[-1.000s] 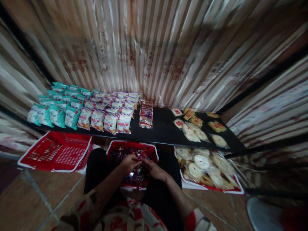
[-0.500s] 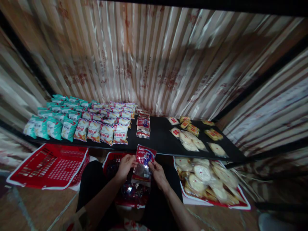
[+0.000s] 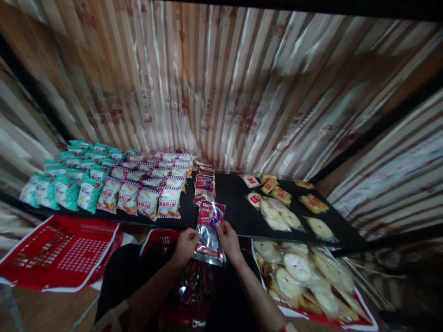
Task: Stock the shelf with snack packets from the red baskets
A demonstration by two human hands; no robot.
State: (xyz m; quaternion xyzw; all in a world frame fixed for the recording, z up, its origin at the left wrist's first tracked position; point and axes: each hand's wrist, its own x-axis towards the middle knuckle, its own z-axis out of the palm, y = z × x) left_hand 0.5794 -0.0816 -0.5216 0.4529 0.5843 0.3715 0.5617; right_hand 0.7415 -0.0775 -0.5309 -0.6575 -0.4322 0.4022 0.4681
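Between my hands is a red and purple snack packet (image 3: 209,233) with a clear window, its upper end over the front edge of the black shelf (image 3: 238,207). My left hand (image 3: 187,244) pinches its left edge, fingers curled in. My right hand (image 3: 228,240) grips the right edge, thumb on the front. Just behind it, a row of similar red packets (image 3: 205,184) runs back along the shelf. Below my hands, a red basket (image 3: 147,237) between my knees holds more dark, shiny packets (image 3: 194,286).
Left on the shelf stand rows of teal bags (image 3: 65,191) and white striped snack bags (image 3: 148,203). Flat round packs (image 3: 277,214) and yellow packs (image 3: 313,203) lie at right. A red basket (image 3: 86,249) sits lower left; another (image 3: 363,318) holds round packs. A striped curtain (image 3: 221,92) hangs behind.
Both hands have moved the packet forward and up to the shelf's front edge, close to the row of red packets. The view has shifted slightly.
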